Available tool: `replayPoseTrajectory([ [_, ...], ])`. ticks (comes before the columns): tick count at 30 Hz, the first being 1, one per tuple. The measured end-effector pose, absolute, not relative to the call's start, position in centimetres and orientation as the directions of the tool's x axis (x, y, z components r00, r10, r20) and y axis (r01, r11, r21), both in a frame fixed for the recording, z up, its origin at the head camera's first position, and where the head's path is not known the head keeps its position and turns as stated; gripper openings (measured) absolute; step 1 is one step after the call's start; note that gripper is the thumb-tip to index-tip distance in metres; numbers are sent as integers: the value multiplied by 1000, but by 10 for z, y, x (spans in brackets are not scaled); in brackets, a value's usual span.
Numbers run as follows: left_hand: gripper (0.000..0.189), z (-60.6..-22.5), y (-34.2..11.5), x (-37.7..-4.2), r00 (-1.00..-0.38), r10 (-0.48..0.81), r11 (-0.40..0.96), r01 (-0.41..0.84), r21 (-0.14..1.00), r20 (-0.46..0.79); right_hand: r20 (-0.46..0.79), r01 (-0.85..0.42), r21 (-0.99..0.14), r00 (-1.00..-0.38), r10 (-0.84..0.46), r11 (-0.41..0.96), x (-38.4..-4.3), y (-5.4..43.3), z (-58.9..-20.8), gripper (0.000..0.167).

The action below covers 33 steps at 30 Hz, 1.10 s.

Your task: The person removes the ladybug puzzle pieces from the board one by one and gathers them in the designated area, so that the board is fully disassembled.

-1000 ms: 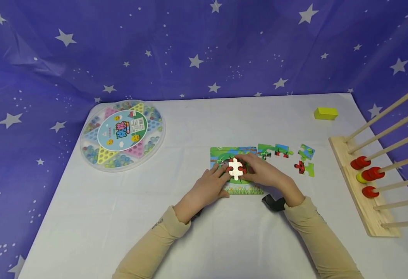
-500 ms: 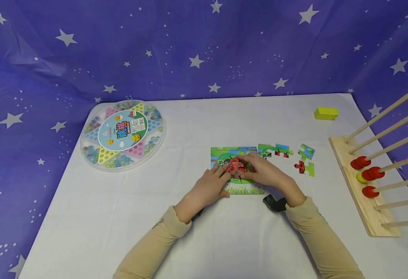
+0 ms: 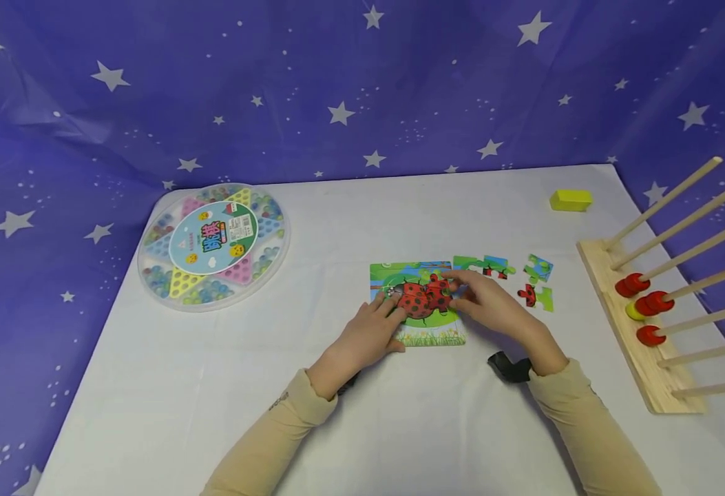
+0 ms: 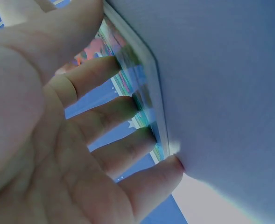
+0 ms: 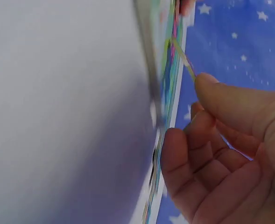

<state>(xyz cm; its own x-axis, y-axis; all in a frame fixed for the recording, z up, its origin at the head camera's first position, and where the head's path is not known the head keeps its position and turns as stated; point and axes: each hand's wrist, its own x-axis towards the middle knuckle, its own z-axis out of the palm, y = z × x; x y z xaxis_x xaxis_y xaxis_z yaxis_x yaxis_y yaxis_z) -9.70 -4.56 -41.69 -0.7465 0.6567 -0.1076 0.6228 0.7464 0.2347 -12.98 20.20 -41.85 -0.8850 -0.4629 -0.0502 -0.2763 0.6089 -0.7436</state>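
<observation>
My left hand [image 3: 365,334] is resting fingers-spread on the left side of the puzzle board [image 3: 430,337], gripping nothing, while my right hand [image 3: 492,306] is pinching the red, black-spotted puzzle piece [image 3: 439,293] by its right edge, over the right half of the ladybug picture! The piece is tilting in my right wrist view. Just off the board's upper right, loose pieces [image 3: 497,266] are lying, with more spreading farther right. Out on the desk [image 3: 350,227], a yellow block [image 3: 571,200] is sitting far right, a wooden peg rack [image 3: 637,358] is carrying red and yellow rings [image 3: 650,335], and a round marble game [image 3: 213,241] is lying far left.
</observation>
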Motion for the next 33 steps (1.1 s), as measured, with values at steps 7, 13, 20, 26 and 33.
replayPoseTrajectory([
  [7,53,-417,-46,-97,-745,659,744,627,230,-100,-71,-190,-737,-933,-353,649,-120,241,-416,45],
  [13,53,-418,-46,-97,-746,659,746,630,217,-98,-66,-165,-712,-952,-299,683,-111,272,-415,44],
  [20,53,-419,-47,-96,-749,656,749,631,202,-96,-93,-157,-673,-952,-292,723,-106,285,-420,43],
  [26,54,-420,-46,-96,-750,655,749,627,213,-95,-48,-175,-653,-961,-271,737,-108,286,-420,45],
  [33,53,-418,-46,-96,-745,656,751,628,206,-120,-41,-144,-663,-973,-228,735,-111,274,-409,42],
])
